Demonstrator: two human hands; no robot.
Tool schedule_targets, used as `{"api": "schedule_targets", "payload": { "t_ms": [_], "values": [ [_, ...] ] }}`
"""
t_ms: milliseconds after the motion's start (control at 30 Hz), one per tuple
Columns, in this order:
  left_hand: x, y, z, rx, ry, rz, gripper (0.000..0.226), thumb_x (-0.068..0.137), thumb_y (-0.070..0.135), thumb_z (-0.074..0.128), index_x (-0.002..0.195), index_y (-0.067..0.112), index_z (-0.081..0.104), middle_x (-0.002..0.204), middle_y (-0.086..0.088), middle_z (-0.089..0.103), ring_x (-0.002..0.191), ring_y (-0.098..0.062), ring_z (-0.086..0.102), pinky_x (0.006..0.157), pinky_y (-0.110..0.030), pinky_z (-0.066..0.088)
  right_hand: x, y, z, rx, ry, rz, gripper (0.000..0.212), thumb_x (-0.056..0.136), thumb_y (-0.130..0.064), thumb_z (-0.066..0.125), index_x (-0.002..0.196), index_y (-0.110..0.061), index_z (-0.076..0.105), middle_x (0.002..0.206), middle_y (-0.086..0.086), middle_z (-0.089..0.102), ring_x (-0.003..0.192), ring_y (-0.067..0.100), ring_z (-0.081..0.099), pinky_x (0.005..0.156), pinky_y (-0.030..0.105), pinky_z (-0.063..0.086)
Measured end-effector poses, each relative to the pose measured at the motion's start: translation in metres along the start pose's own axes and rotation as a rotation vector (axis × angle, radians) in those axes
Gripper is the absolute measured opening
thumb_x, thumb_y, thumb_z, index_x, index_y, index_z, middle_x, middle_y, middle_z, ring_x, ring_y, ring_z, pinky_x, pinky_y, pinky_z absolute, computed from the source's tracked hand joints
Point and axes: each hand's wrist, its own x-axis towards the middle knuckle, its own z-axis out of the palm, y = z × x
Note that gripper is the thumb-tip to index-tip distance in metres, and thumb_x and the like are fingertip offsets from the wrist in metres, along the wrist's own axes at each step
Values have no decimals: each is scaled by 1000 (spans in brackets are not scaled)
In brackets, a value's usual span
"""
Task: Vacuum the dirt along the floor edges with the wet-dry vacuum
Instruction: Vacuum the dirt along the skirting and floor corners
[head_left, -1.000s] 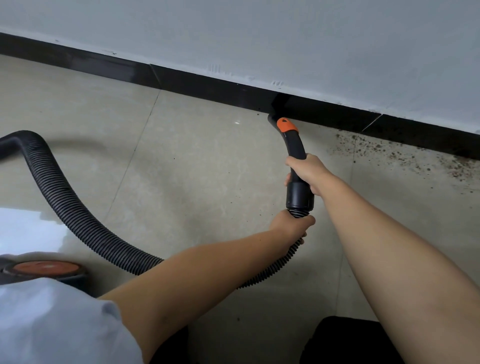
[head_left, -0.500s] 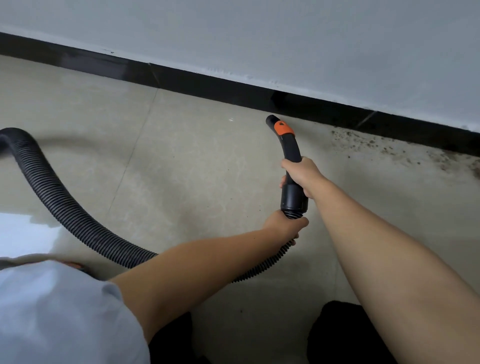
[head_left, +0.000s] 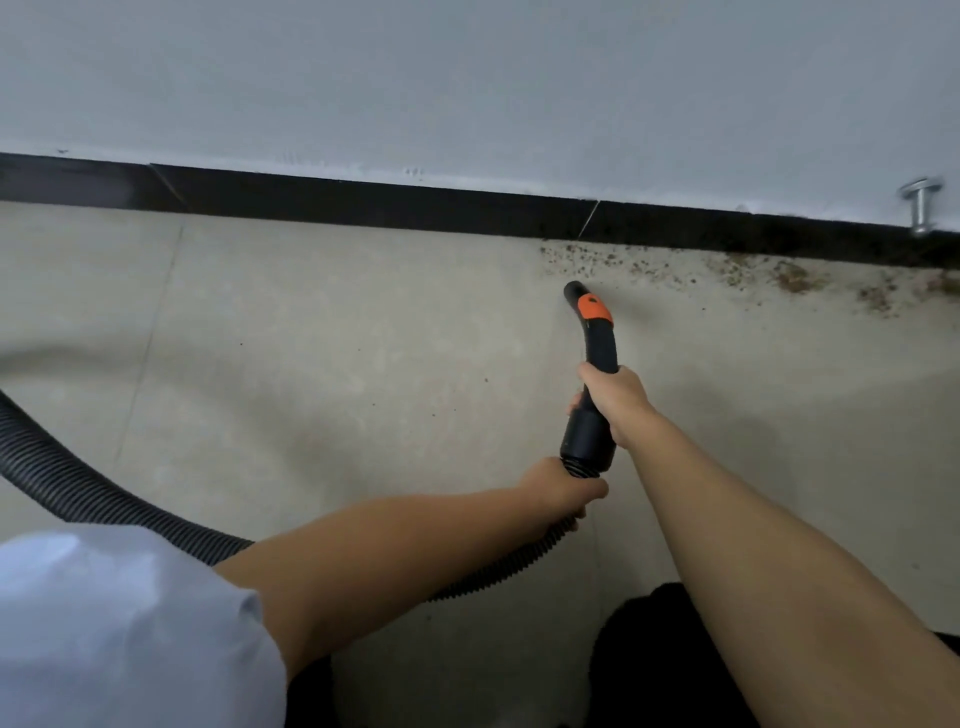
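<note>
Nozzle (head_left: 592, 332): black curved plastic tube with an orange slider near its tip, mouth pointed at the floor (head_left: 337, 364) just short of the dirt. Right hand (head_left: 615, 402): fingers curled round the nozzle's lower part, above its wide collar. Left hand (head_left: 563, 488): closed round the ribbed hose (head_left: 57, 478) just below that collar. Hose: black, corrugated, running from the collar under the left forearm, then curving away to the left edge of view. Dirt (head_left: 675, 267): brown crumbs and specks strewn on the floor against the skirting (head_left: 363, 205), from near the nozzle tip off to the right, thicker in patches farther right. Floor: pale beige tiles with thin joints; a few stray specks left of the nozzle. Skirting: black strip at the foot of a grey-white wall (head_left: 467, 78). Doorstop (head_left: 922, 205): small metal peg on the wall at far right, just above the skirting. Sleeve (head_left: 119, 629): light-coloured, on the left shoulder, bottom left.
</note>
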Motion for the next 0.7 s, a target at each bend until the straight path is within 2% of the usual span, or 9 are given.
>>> {"api": "schedule_targets", "payload": {
  "t_ms": [133, 233, 333, 400, 567, 700],
  "values": [
    [7, 6, 3, 25, 13, -17, 22, 84, 18, 60, 101, 8, 51, 68, -5, 53, 55, -16, 50, 53, -24, 45, 9, 0, -7, 37, 21, 13, 10, 87, -11, 54, 93, -7, 47, 64, 8, 53, 51, 21, 53, 52, 29, 50],
    [11, 4, 7, 5, 52, -19, 20, 83, 16, 60, 99, 8, 52, 68, -5, 52, 57, -16, 50, 56, -25, 46, 13, 0, -6, 45, -9, 13, 9, 88, -11, 54, 85, -10, 45, 63, 8, 51, 51, 21, 51, 53, 30, 50],
    [13, 3, 7, -51, 100, -3, 7, 84, 14, 58, 86, 13, 52, 68, -5, 51, 57, -16, 50, 54, -25, 46, 15, -5, 3, 3, -77, -15, 9, 88, -10, 54, 84, -11, 45, 63, 8, 50, 51, 22, 50, 51, 29, 49],
    [14, 3, 7, -80, 136, 2, 10, 83, 13, 58, 80, 16, 49, 67, -4, 50, 58, -16, 50, 54, -25, 46, 16, -8, 8, -36, -112, -46, 8, 87, -10, 53, 85, -11, 45, 63, 7, 49, 49, 21, 50, 49, 28, 47],
    [18, 8, 14, -51, 161, -15, 10, 83, 13, 58, 82, 17, 49, 69, -3, 50, 59, -14, 51, 54, -25, 47, 19, -8, 1, -45, -144, -56, 8, 87, -11, 53, 90, -11, 46, 64, 8, 51, 48, 20, 50, 45, 23, 45],
    [18, 18, 28, 36, 136, -37, 14, 84, 15, 58, 96, 11, 51, 69, -3, 51, 56, -12, 50, 51, -21, 46, 26, -2, -23, 40, -102, -19, 10, 87, -12, 54, 91, -12, 45, 63, 7, 51, 49, 19, 50, 54, 29, 50]
  ]
}}
